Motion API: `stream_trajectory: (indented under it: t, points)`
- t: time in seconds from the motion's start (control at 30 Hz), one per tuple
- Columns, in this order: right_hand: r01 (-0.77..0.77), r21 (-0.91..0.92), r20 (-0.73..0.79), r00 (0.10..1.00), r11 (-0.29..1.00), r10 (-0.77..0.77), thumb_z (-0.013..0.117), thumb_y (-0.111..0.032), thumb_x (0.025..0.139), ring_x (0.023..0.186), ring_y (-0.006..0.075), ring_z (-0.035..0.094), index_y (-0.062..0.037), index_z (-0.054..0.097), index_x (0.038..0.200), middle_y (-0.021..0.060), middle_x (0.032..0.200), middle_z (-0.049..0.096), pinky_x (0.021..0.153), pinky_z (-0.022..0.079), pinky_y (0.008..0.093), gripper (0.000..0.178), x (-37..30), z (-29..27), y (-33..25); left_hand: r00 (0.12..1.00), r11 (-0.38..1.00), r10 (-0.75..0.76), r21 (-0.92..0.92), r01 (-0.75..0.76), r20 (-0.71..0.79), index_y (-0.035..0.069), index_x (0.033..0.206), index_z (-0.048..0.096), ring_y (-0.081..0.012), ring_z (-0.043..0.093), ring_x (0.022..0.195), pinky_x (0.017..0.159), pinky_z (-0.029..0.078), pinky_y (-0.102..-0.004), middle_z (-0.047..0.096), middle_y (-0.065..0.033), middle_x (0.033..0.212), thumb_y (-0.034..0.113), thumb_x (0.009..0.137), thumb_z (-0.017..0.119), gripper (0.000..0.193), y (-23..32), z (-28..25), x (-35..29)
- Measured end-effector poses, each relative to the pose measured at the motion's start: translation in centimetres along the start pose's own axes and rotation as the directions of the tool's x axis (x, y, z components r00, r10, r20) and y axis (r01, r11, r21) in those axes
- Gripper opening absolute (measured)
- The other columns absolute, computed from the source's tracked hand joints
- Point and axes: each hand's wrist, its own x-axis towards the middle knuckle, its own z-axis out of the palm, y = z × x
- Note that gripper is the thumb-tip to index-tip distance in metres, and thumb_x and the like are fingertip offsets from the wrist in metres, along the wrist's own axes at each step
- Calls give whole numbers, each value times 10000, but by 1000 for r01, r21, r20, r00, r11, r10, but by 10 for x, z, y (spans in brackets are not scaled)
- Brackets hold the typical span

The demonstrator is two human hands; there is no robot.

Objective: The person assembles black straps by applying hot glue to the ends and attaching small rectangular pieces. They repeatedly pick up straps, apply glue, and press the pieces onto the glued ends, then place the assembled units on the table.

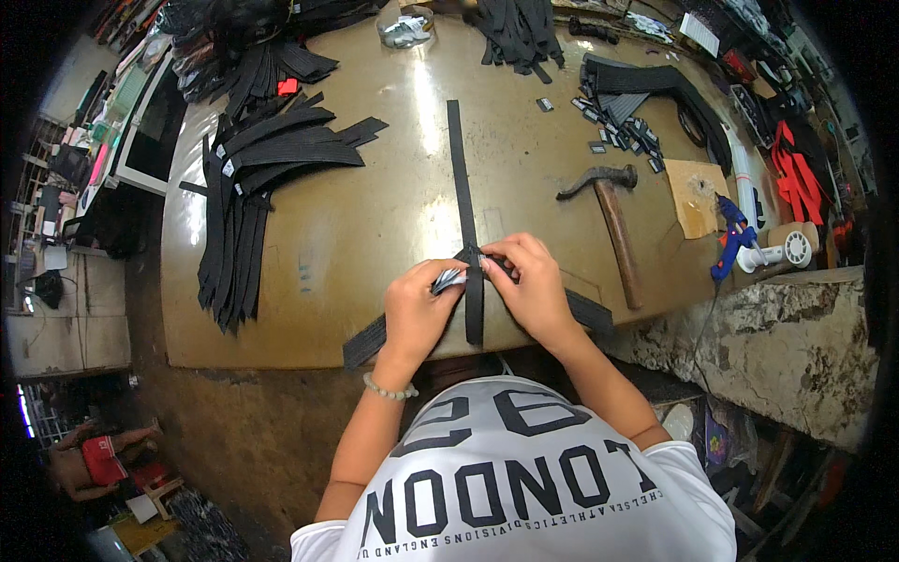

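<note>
A narrow black webbing strap (460, 169) runs up the middle of the table and crosses over wider black straps in front of me. One wide strap end (366, 343) pokes out at the lower left, another (590, 311) at the lower right. My left hand (419, 302) is closed at the crossing, with small silvery flat pieces (448, 280) tucked in its fingers. My right hand (530, 281) pinches the straps at the crossing from the other side. Exactly what lies between both sets of fingertips is partly hidden.
Bundled black straps (242, 206) lie at left, with more straps (520, 33) at the back. Small dark tags (618, 131) are scattered at right, near a hammer (613, 225), a blue glue gun (733, 239) and a white spool (785, 250). Another person (98, 459) is at lower left.
</note>
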Motion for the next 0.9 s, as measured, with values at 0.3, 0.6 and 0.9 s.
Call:
stream_trajectory:
  t: [0.3,0.6,0.9]
  points:
    - [3,-71,225,974,998,13,710,-159,834,874,278,580,-12,613,1155,141,991,589,790,479,355,366,14,-17,-7,980,974,-188,142,177,65,76,1002,692,-330,664,676,609,506,-391,678,-182,770,298,801,773,310,11,-3,16]
    - [-169,116,501,861,979,89,764,-164,815,670,138,562,19,672,879,70,740,611,620,464,305,214,89,-21,4,983,960,-175,228,161,46,100,1043,668,-350,672,707,603,505,-413,688,-162,779,316,822,752,320,14,-1,8]
    - [-112,-305,261,945,946,196,743,-139,795,747,293,635,-12,651,860,149,824,642,656,497,374,170,81,-17,-15,981,936,-27,349,-42,190,242,1253,630,-297,659,698,574,489,-404,670,-95,802,302,860,703,404,9,-5,3]
